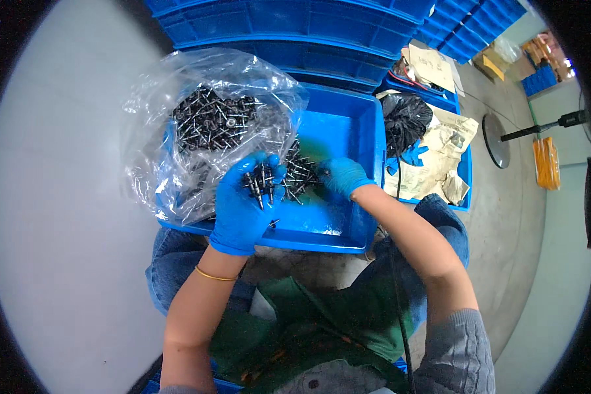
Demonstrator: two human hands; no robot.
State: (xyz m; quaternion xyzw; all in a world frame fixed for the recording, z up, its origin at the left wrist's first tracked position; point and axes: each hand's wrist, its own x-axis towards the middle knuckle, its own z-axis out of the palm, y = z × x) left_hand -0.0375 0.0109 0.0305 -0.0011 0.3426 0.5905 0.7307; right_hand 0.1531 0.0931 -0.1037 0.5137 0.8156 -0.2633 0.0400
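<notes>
Right now the left hand [246, 203], in a blue glove, is cupped palm-up and closed loosely around a small bundle of dark metal pins [261, 180], their shafts lying across the fingers. The right hand [343, 176], gloved the same, reaches into a loose heap of pins [299, 172] on the floor of the blue crate [348, 125]; its fingers curl down among them, though from here I cannot tell whether it has pinched any or is only touching. Both hands work just beside each other, over the crate's left half.

Resting over the crate's left rim, a clear plastic bag [203, 125] holds a far larger mass of the same pins, and more seem to lie under its crumpled lower folds. By the look of it the work is at an early stage: one handful gathered, a small heap loose, most pieces bagged.

Behind stand stacked blue crates [295, 33]; to the right, another bin holds a black bag [406, 118] and crumpled paper [440, 151].
</notes>
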